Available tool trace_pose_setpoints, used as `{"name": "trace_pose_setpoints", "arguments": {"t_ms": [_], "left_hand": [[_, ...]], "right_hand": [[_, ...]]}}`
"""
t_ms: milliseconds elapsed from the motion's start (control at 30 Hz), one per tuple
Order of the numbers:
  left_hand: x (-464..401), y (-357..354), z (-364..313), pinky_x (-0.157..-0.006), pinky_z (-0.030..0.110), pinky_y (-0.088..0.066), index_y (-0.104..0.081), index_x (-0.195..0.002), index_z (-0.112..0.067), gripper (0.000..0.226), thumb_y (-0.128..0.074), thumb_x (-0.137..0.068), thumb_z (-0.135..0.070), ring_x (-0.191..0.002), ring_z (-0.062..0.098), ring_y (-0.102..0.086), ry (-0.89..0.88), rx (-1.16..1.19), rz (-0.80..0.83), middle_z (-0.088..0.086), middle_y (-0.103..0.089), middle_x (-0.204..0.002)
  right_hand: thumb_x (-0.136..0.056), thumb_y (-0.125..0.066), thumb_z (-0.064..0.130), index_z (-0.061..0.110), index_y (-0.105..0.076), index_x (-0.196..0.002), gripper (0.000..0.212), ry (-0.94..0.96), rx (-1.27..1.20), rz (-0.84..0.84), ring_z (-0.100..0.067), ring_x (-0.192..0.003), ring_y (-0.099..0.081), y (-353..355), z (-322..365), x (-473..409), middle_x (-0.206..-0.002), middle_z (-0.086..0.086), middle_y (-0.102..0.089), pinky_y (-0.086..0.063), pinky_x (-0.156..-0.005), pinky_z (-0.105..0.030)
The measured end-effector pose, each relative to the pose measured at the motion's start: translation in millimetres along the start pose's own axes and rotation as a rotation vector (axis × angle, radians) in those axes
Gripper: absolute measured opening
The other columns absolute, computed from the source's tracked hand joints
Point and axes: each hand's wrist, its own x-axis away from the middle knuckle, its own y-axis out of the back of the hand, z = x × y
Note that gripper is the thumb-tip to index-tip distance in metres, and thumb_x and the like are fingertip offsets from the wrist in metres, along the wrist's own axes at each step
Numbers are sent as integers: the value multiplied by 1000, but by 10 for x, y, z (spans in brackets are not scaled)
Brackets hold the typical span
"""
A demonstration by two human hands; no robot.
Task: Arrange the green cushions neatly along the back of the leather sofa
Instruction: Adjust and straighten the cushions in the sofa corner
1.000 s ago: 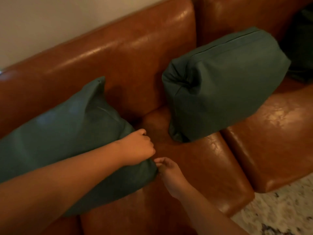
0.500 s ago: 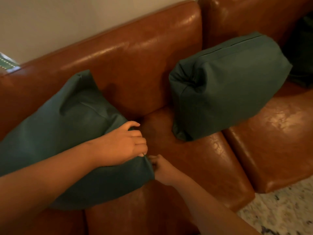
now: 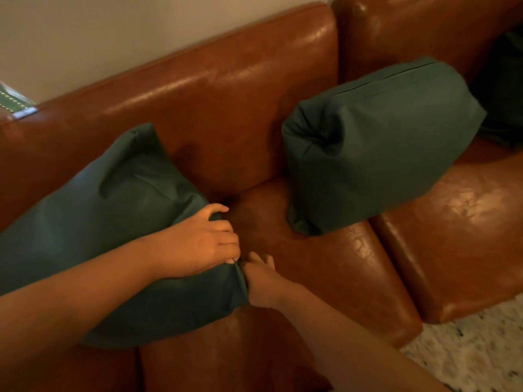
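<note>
The near-left cushion [image 3: 107, 222] runs off the left edge. The right hand's [image 3: 261, 281] fingertips hide behind its corner. A dark shape [image 3: 506, 89], far right, is unidentifiable.

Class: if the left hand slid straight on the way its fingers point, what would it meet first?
Probably bare seat leather, then the right cushion; the left hand points that way, but depth is unclear.

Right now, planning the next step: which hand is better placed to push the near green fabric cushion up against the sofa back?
Left, probably. The left hand lies on top of the near green fabric cushion, fingers over its edge. The right hand only pinches its lower corner.
</note>
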Motion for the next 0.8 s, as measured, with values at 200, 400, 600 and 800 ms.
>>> {"name": "trace_pose_setpoints", "arguments": {"t_ms": [200, 400, 600, 800], "left_hand": [[6, -29, 25, -104, 45, -31, -60, -88, -30, 19, -42, -95, -31, -84, 8, -57, 22, 24, 36, -15, -60, -87], [-19, -63, -2, -104, 45, -29, -56, -86, -34, 16, -42, -92, -27, -85, 8, -57, 49, 54, 72, -17, -58, -88], [-133, -60, 50, -99, 46, -37, -54, -85, -33, 19, -37, -90, -27, -83, 11, -59, 61, 59, 97, -16, -59, -87], [-239, -131, 166, -97, 43, -33, -57, -88, -34, 19, -39, -92, -31, -86, 11, -57, 37, 14, 132, -15, -60, -89]], "right_hand": [[-89, -46, 15, 14, -55, -103, 17, -130, -235, 46, -23, -112, -35, 126, -208, -29, -104, -8, -52, -28, -93, -46], [-94, -57, 19, 28, -61, -84, 13, -131, -401, 195, -9, -89, -54, 679, -897, 147, -90, 10, -59, -40, -83, -25], [-91, -62, 18, 28, -66, -91, 11, -276, -753, -171, -9, -96, -60, 321, -1214, 221, -97, 8, -65, -47, -95, -36], [-78, -74, 11, 17, -52, -129, 56, 13, -583, -232, -5, -116, -53, 61, -1022, 121, -125, 6, -56, -44, -98, -23]]}}
